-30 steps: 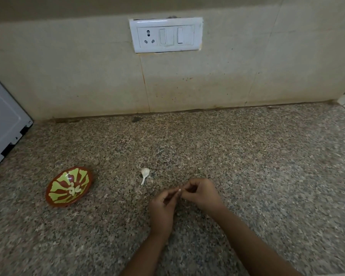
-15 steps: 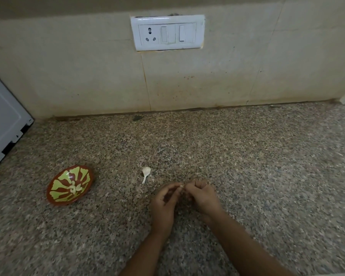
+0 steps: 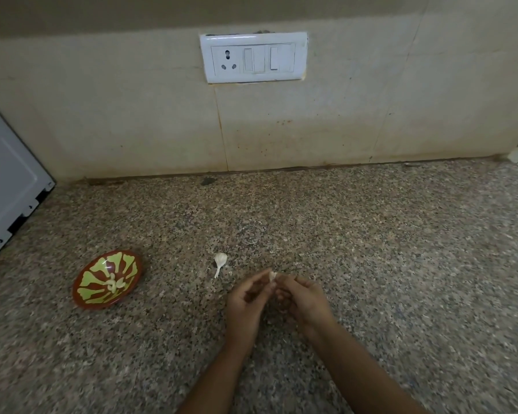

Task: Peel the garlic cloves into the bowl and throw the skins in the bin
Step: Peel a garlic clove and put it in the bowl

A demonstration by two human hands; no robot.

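Looking down, I see my left hand (image 3: 245,306) and right hand (image 3: 304,300) pinching a small white garlic clove (image 3: 272,275) between them above the speckled brown granite counter (image 3: 371,249); the red-and-green patterned bowl (image 3: 107,278) sits well left, below a stained beige tiled wall (image 3: 132,115).

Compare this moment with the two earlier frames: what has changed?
Little. Both hands, left hand and right hand, stay pinched together on the garlic clove; a bit more white shows between the fingertips. The bowl and the loose garlic piece on the counter have not moved.
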